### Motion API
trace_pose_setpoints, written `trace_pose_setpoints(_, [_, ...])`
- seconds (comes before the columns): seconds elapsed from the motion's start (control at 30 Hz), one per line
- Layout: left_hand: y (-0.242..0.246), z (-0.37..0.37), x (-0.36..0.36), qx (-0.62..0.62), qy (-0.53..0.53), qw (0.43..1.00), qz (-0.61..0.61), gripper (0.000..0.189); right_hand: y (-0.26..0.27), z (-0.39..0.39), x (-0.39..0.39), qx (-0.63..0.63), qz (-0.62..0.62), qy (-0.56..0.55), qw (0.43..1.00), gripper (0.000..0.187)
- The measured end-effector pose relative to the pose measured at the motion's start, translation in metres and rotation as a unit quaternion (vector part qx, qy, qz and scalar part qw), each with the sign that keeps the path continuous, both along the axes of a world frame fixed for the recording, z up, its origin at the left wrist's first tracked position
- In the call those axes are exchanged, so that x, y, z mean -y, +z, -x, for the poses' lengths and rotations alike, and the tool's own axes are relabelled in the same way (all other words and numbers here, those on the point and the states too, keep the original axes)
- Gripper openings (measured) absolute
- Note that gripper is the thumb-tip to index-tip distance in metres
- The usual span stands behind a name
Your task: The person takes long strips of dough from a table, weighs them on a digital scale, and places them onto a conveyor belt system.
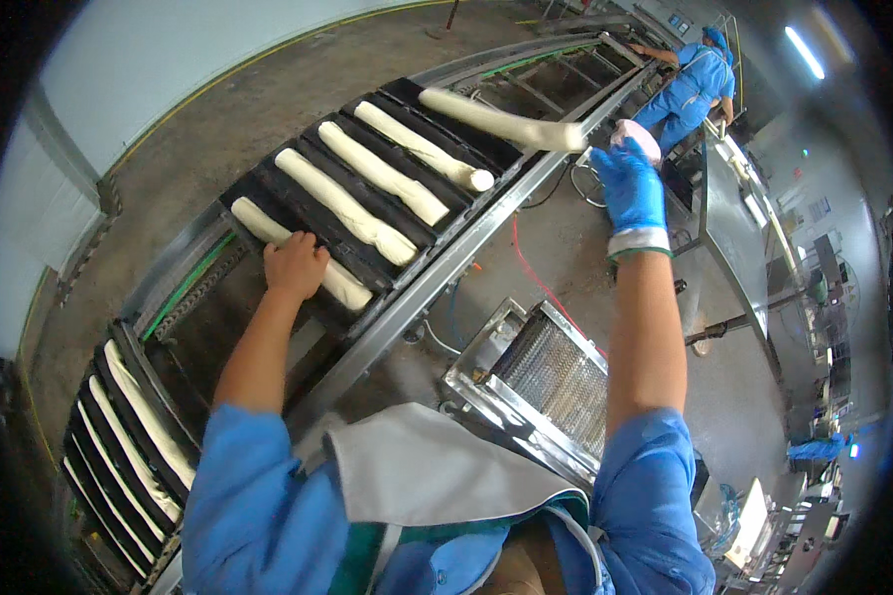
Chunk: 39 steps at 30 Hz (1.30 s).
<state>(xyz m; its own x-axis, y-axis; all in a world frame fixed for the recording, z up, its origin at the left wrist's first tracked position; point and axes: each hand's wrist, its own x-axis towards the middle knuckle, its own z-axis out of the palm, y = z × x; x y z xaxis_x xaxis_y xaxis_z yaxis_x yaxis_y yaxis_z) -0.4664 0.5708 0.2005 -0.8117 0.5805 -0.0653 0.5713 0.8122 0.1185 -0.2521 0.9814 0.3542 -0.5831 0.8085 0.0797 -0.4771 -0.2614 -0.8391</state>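
My bare left hand is curled over the middle of a long pale dough log in the nearest channel of a black ribbed tray. More dough logs lie side by side in the channels beyond it. At the far end, a motion-blurred dough log lies across the tray, one end reaching past the metal rail. Close to that end is my right hand, in a blue glove with a white cuff. Its fingers hold a pale pinkish piece, whose kind I cannot tell.
A metal conveyor rail runs diagonally before me. A second black tray with dough logs sits lower left. Below the rail stands a metal-framed mesh unit. A co-worker in blue stands far right, near a steel table.
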Motion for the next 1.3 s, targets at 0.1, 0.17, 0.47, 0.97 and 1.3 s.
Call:
trace_pose_setpoints(0.1, [-0.003,0.000,0.003,-0.012,0.013,1.000,-0.009,0.037,-0.041,0.001,0.000,0.085,-0.046,0.042,0.994,0.024])
trace_pose_setpoints(0.17, [-0.004,0.000,0.006,-0.020,0.016,1.000,-0.010,0.037,-0.072,-0.029,-0.001,0.195,-0.072,0.073,0.975,0.023])
trace_pose_setpoints(0.47, [0.016,-0.002,-0.009,0.023,0.071,0.996,0.046,0.032,-0.177,-0.388,-0.007,0.726,-0.332,-0.045,0.601,0.038])
trace_pose_setpoints(0.97, [0.032,-0.001,-0.014,0.050,0.060,0.997,0.003,0.038,-0.203,-0.484,0.092,0.780,-0.297,-0.165,0.526,0.044])
trace_pose_setpoints(1.3, [-0.041,0.017,-0.012,-0.064,0.069,0.953,-0.289,0.016,-0.029,-0.340,0.162,0.428,-0.184,-0.321,0.824,0.036])
